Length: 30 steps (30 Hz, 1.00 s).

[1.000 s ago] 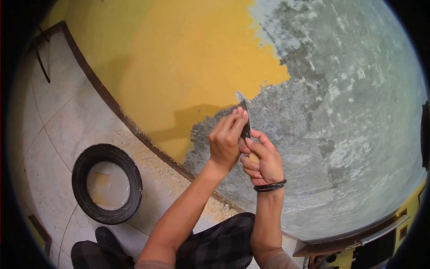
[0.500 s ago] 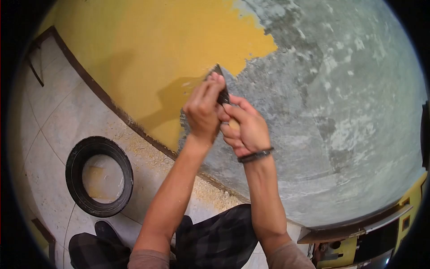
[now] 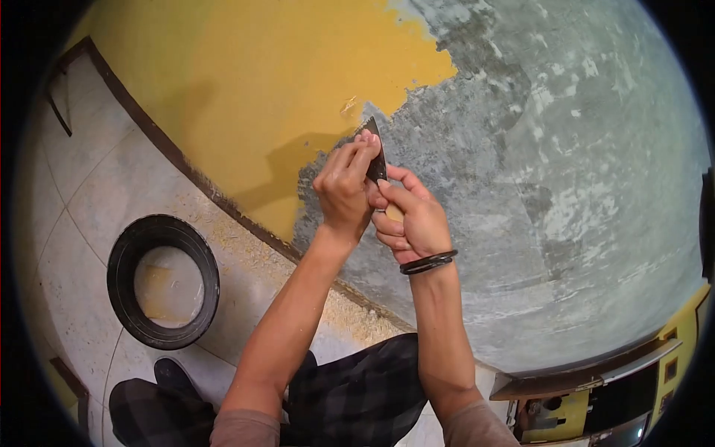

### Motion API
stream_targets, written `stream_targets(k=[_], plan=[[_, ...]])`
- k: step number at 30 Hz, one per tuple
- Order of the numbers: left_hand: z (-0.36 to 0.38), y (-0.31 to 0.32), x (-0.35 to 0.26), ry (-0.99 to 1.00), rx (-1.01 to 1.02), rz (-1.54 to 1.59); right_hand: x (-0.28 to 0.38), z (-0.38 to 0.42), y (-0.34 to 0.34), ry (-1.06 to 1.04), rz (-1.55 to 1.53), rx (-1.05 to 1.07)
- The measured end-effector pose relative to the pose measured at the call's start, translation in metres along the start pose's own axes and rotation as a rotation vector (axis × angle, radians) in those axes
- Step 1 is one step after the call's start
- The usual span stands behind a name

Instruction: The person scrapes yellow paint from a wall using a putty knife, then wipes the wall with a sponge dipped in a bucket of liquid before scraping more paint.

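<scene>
A scraper with a dark metal blade (image 3: 377,158) and a pale handle touches the wall at the ragged edge of the yellow paint (image 3: 246,82). My right hand (image 3: 417,216), with dark bands on its wrist, is wrapped round the handle. The fingers of my left hand (image 3: 346,182) press on the blade from the left. A small loose flake of paint (image 3: 348,105) shows just above the blade tip. Bare grey wall (image 3: 477,201) spreads to the right of both hands.
A round black bucket (image 3: 119,283) with pale contents stands on the tiled floor at the left. Paint scrapings (image 3: 354,316) lie along the brown wall base. My knees in dark checked cloth (image 3: 357,387) are at the bottom. Dark furniture (image 3: 618,402) shows at lower right.
Both hands and the scraper have shifted slightly right and down in view. More grey wall shows beside the blade where yellow was, and a paint flake is visible above it.
</scene>
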<state>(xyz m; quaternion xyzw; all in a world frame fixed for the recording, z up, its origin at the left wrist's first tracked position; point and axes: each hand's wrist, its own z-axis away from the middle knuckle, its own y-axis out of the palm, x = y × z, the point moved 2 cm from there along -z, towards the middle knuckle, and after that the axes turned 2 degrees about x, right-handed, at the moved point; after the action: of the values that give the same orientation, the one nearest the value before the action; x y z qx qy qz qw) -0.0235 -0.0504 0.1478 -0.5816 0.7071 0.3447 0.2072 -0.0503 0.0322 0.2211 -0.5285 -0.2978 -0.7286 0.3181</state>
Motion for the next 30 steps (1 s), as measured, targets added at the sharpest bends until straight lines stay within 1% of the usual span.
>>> stream_targets(k=[2, 6, 8, 9, 12, 13, 14, 16, 18, 20, 22, 24, 26, 28, 30], plan=[[0.003, 0.0, 0.003, 0.0, 0.016, -0.01, -0.004, 0.004, -0.003, -0.005, -0.011, 0.057], [0.0, 0.001, 0.016, 0.097, -0.007, 0.006, -0.011, -0.008, -0.008, 0.018, -0.118, 0.137], [-0.007, -0.002, 0.021, 0.061, -0.039, -0.071, -0.011, -0.028, -0.004, 0.042, -0.094, 0.152], [-0.012, -0.004, 0.028, 0.027, -0.046, -0.11, -0.008, -0.039, 0.002, 0.056, -0.112, 0.212], [-0.014, -0.009, 0.034, 0.02, -0.032, -0.032, -0.005, -0.031, 0.018, 0.052, -0.034, 0.135], [-0.011, -0.011, 0.027, -0.016, -0.003, -0.015, -0.007, -0.023, 0.019, 0.045, 0.004, 0.067], [-0.007, -0.01, 0.024, -0.009, -0.013, -0.016, -0.011, -0.016, 0.018, 0.038, 0.01, 0.076], [0.006, -0.006, 0.02, 0.01, 0.013, 0.069, -0.016, -0.003, 0.007, 0.025, -0.045, -0.006], [0.008, -0.003, 0.022, -0.024, 0.02, 0.034, -0.016, -0.009, 0.002, 0.04, -0.042, 0.002], [0.008, -0.001, 0.023, 0.037, -0.003, 0.019, -0.014, -0.007, 0.004, 0.042, -0.055, 0.002], [0.012, 0.004, 0.016, 0.02, -0.014, 0.052, -0.01, -0.002, -0.001, 0.055, -0.058, -0.036], [0.01, 0.002, 0.014, 0.003, -0.011, 0.059, -0.007, 0.001, 0.002, 0.069, -0.018, -0.006], [0.007, 0.001, 0.018, 0.049, -0.002, 0.056, -0.009, -0.007, 0.007, 0.061, -0.035, 0.015], [0.0, 0.002, 0.023, 0.092, -0.055, -0.018, -0.007, -0.01, 0.01, 0.05, -0.051, 0.014], [0.005, 0.0, 0.019, 0.042, -0.016, 0.017, -0.009, -0.007, 0.007, 0.071, -0.032, -0.03]])
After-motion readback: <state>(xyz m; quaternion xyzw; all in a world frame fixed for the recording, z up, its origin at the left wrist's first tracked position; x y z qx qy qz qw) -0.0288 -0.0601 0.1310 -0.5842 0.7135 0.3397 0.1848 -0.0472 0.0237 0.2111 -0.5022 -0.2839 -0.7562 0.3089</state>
